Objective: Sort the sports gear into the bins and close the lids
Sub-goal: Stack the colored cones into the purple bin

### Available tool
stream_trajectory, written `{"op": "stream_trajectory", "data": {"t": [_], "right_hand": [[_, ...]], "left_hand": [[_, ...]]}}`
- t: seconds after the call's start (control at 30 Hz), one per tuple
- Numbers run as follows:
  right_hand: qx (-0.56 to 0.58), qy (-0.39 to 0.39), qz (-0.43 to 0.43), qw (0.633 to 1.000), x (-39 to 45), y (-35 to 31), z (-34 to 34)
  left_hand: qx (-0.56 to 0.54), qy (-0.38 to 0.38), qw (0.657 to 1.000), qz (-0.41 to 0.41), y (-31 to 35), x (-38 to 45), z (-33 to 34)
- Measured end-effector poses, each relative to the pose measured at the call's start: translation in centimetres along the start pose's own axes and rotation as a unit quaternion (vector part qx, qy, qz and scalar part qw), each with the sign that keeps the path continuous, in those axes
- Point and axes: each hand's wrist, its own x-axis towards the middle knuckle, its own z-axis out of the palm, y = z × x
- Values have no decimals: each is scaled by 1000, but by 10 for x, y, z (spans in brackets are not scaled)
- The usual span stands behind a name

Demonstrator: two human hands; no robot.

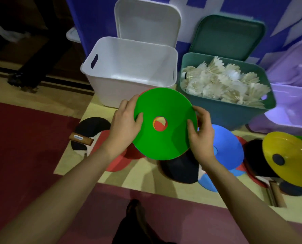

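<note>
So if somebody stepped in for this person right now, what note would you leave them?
Left hand and right hand both grip the green disc cone, stacked on others, in front of the white bin.
White bin: looks empty, lid up. Teal bin: full of shuttlecocks, lid up.
Left: blue cone, yellow cone and paddles lie on the floor; no lid closed.

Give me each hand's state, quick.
Left hand: grips the left edge of the green disc cone.
Right hand: fingers curled on its right edge, holding it too.
</note>
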Motion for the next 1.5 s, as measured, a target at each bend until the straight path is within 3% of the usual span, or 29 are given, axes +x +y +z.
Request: {"op": "stream_trajectory", "data": {"t": [0.4,0.7,1.07,1.23,1.5], "right_hand": [[-22,154,-67,985,-7,13,-236],[-35,254,-77,963,33,34,-346],[-69,254,-25,964,102,107,-428],[-72,231,-7,970,136,154,-454],[-142,78,-6,987,215,247,-465]], "left_hand": [[-41,10,992,122,219,-4,89],[-83,42,973,211,329,29,148],[-125,-18,972,198,389,97,268],[-88,-30,979,180,401,116,322],[5,9,994,105,392,147,407]]}}
